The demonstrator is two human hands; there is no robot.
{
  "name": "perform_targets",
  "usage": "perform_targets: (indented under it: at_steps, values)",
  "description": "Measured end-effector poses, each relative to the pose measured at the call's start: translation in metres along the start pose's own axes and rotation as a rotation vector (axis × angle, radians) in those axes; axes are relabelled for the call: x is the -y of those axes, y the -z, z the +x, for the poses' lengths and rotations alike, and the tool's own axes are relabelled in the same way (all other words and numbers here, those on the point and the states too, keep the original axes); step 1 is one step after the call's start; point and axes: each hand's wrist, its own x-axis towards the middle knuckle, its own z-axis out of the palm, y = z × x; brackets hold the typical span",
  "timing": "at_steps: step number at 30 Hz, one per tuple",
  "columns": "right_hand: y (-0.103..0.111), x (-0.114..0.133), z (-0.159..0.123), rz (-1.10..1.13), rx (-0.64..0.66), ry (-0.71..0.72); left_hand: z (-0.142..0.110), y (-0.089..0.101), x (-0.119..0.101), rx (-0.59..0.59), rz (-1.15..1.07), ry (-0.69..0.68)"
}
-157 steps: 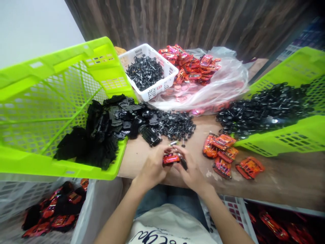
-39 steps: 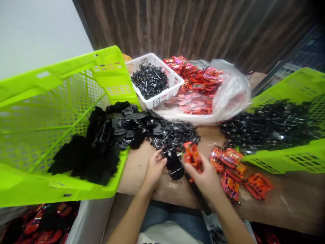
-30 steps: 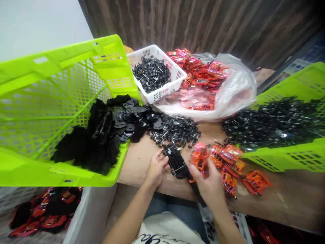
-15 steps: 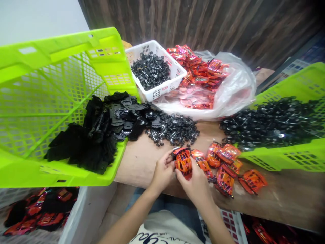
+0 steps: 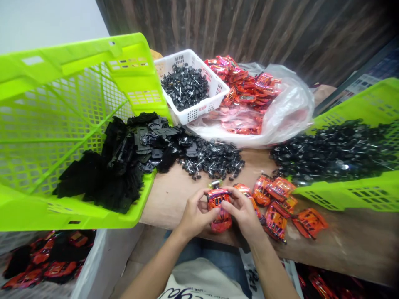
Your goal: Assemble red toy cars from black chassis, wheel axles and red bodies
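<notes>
Both my hands grip one red-orange toy car (image 5: 218,205) just above the table's near edge. My left hand (image 5: 195,214) closes on its left side, and my right hand (image 5: 243,211) pinches its right side and top. Loose red-orange car shells (image 5: 280,199) lie on the wood just right of my right hand. A heap of black wheel-and-axle pieces (image 5: 215,158) sits beyond my hands. Black chassis plates (image 5: 124,162) spill from a tipped lime-green crate (image 5: 77,108) on the left.
A white basket (image 5: 212,89) of black wheels stands at the back, beside a clear plastic bag (image 5: 289,108) of red shells. A second lime-green crate (image 5: 358,191) of black wheels lies on the right. Finished red cars fill a bin (image 5: 46,261) below left.
My left hand held a black chassis and my right a red shell a second ago. The two came together, and both hands now press on the one joined car, nearer to me.
</notes>
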Motion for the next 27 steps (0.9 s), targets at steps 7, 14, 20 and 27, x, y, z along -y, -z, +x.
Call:
perform_targets:
  at_steps: [7, 14, 20, 27]
  values:
    - [-0.023, 0.001, 0.001, 0.088, 0.082, -0.008, -0.02, 0.016, 0.007, -0.026, 0.002, -0.08]
    - [-0.038, -0.001, -0.004, -0.577, 0.127, 0.125, -0.019, 0.048, 0.01, -0.315, 0.093, -0.137]
    - [-0.045, -0.02, -0.006, -0.714, 0.077, 0.186, -0.011, 0.058, 0.016, -0.285, 0.245, -0.044]
    - [-0.044, -0.022, 0.006, -0.532, -0.023, 0.041, -0.01, 0.059, 0.011, -0.204, 0.345, -0.011]
